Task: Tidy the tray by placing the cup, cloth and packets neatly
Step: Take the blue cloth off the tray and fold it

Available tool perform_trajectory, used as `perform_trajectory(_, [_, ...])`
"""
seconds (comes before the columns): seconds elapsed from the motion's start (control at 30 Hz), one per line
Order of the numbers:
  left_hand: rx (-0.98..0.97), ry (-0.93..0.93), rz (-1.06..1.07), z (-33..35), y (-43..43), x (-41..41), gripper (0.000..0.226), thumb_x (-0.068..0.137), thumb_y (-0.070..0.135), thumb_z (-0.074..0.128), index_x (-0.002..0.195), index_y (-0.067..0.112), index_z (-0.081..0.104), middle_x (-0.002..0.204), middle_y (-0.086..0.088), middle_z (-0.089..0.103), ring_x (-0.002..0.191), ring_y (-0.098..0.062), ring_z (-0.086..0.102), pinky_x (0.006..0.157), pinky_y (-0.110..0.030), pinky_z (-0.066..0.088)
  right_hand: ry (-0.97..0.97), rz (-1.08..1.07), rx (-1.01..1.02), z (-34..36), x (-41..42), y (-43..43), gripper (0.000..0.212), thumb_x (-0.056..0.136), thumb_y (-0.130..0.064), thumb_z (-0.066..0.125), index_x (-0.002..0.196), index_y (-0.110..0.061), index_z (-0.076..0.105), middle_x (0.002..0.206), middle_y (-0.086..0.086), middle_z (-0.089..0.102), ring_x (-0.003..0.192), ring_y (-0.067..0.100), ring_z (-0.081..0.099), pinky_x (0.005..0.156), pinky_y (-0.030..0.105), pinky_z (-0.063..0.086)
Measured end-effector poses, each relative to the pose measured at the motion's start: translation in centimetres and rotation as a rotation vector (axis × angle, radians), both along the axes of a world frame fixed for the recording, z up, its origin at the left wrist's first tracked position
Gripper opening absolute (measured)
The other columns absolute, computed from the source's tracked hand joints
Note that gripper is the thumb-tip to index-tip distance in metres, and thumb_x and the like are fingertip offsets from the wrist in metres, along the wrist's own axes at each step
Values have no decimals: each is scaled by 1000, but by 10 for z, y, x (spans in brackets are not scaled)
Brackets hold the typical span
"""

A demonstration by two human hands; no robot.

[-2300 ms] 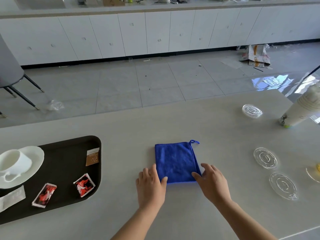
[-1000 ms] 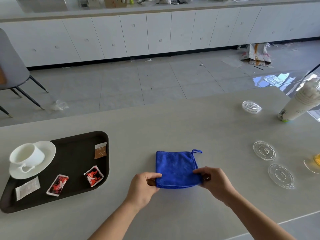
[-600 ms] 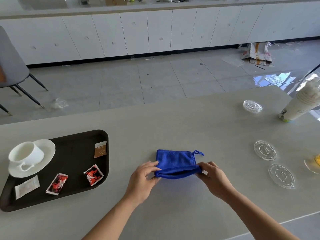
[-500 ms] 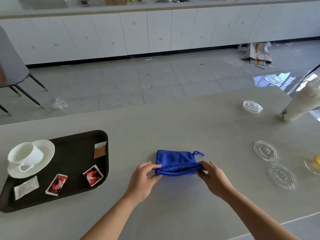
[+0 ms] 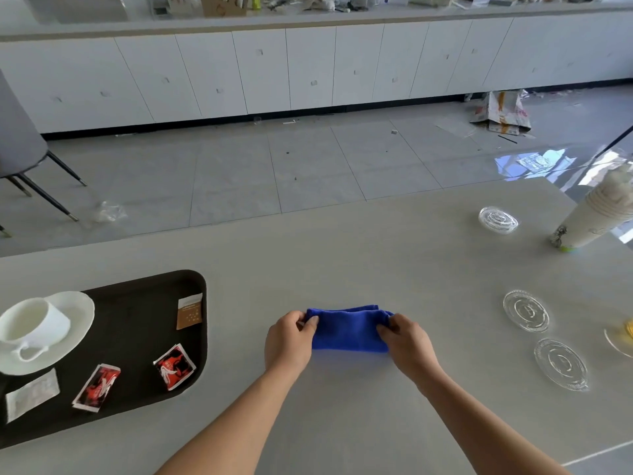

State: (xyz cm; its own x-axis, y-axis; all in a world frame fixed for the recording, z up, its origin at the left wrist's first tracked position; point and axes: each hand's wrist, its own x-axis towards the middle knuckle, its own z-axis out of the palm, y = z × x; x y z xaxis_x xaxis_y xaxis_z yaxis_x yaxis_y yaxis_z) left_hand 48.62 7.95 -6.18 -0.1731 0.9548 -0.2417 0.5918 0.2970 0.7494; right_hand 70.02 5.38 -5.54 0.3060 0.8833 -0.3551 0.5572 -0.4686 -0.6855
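A blue cloth (image 5: pixel 347 329) lies folded into a narrow strip on the grey table, right of the tray. My left hand (image 5: pixel 289 341) pinches its left end and my right hand (image 5: pixel 406 342) pinches its right end. The dark tray (image 5: pixel 137 341) sits at the left. On it stand a white cup (image 5: pixel 32 325) on a white saucer (image 5: pixel 73 320), a brown packet (image 5: pixel 189 310), two red packets (image 5: pixel 174 366) (image 5: pixel 97 387) and a white packet (image 5: pixel 31 395).
Several clear plastic lids (image 5: pixel 525 310) (image 5: pixel 561 365) (image 5: pixel 498 219) lie on the table's right side. A stack of paper cups (image 5: pixel 596 217) lies tilted at the far right. A yellow-filled dish (image 5: pixel 623 334) sits at the right edge. A chair (image 5: pixel 20 149) stands on the floor at left.
Both hands lifted the near edge of the blue cloth and folded it away from me, so the flat square is now a narrow strip. The tray items have not moved.
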Motion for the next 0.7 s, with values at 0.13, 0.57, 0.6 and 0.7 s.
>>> perform_trajectory(0.13, [-13,131,7,-2,12,5,33,91,41,57,70,16,55,64,6,60,63,-22,55,51,-30,35,-51,-53,-19,-3,-3,4,29,87,-24,54,64,-16,39,56,-3,45,52,18,37,49,31,27])
perform_trajectory(0.57, [469,430,-122,-14,6,13,13,86,20,69,96,15,61,99,-8,59,93,-33,55,77,-43,44,-339,-18,-134,-9,-7,14,22,85,-32,41,66,-20,42,67,-1,56,59,18,50,47,28,30])
perform_trajectory(0.6, [601,447,-254,-18,3,12,11,88,20,64,98,15,62,105,-8,59,98,-34,56,84,-44,44,-341,-18,-130,-10,-6,13,22,86,-32,40,67,-21,42,67,-1,56,59,18,51,47,28,30])
perform_trajectory(0.7, [502,556,-631,-27,-1,8,47,100,43,35,130,15,56,142,-11,52,134,-33,44,112,-51,32,-358,-2,-105,-12,-6,13,23,90,-34,38,73,-22,47,68,-3,55,65,23,54,51,29,33])
